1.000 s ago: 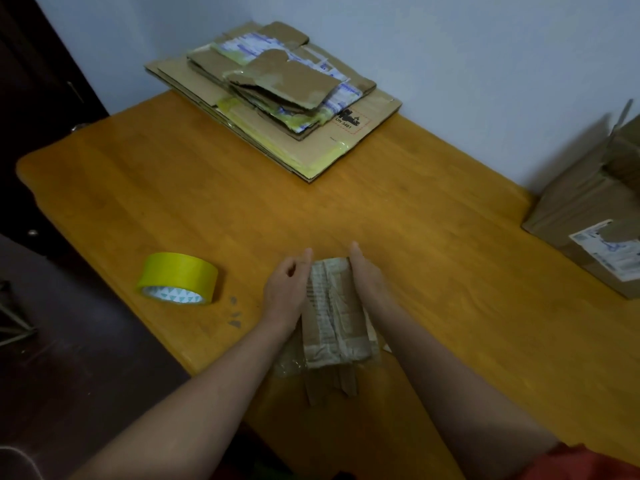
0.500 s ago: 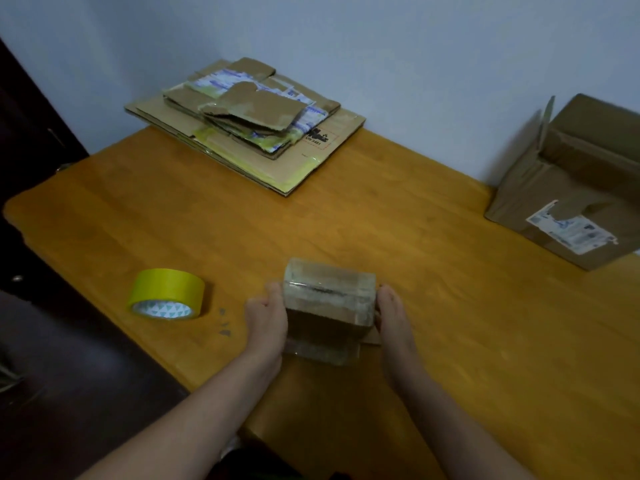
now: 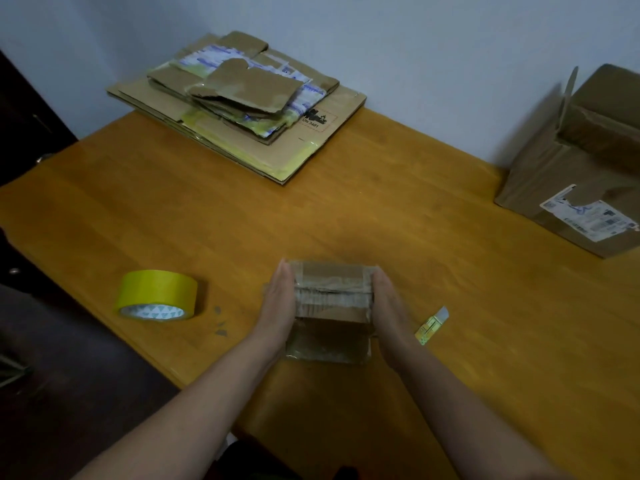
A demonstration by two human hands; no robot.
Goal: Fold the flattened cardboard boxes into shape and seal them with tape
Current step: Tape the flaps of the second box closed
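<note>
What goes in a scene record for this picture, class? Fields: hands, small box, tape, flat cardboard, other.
hands: left hand and right hand press straight fingers against opposite sides of the small box
small box: folded up, standing on the table
tape: yellow tape roll left of the box, untouched
flat cardboard: flattened boxes stacked by the wall
other: large box far right; yellow cutter beside right hand

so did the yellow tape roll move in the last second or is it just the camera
No. The tape roll sits the same short way left of the dark marks on the table; only the view shifted.
</note>
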